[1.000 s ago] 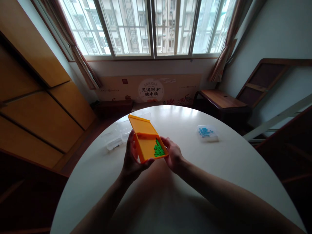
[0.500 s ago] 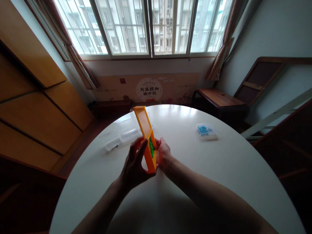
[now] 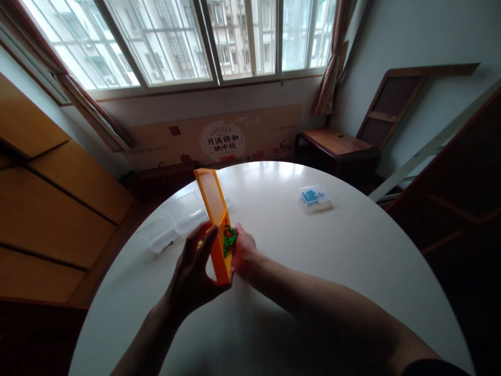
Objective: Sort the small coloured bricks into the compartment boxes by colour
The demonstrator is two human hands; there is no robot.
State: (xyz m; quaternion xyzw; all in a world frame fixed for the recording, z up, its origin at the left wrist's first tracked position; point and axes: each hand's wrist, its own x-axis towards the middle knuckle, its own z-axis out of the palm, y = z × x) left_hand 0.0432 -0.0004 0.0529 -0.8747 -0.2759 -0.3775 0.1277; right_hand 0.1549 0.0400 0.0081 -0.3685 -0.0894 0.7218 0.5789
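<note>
My left hand (image 3: 195, 271) grips an orange box (image 3: 222, 269) from its left side, thumb and fingers spread around it. The box is tilted up over the table, and its framed lid with a pale panel (image 3: 212, 196) stands raised at the far end. Small green plastic pieces (image 3: 229, 239) bunch at the box's open right side. Some yellowish pieces show between my left fingers and the box. Against that right side, beside the green pieces, is my right hand (image 3: 246, 250); most of its fingers are hidden, so its grip cannot be made out.
A clear plastic case with blue pieces (image 3: 312, 197) stands on the round white table (image 3: 313, 271) to the right. Open clear plastic cases (image 3: 183, 211) lie at the left, behind my left hand. A wooden chair (image 3: 340, 142) stands beyond the table.
The view has swung right, so everything sits further left. The green pieces have slid out toward the box's open right side, near my right hand. My left hand keeps its hold.
</note>
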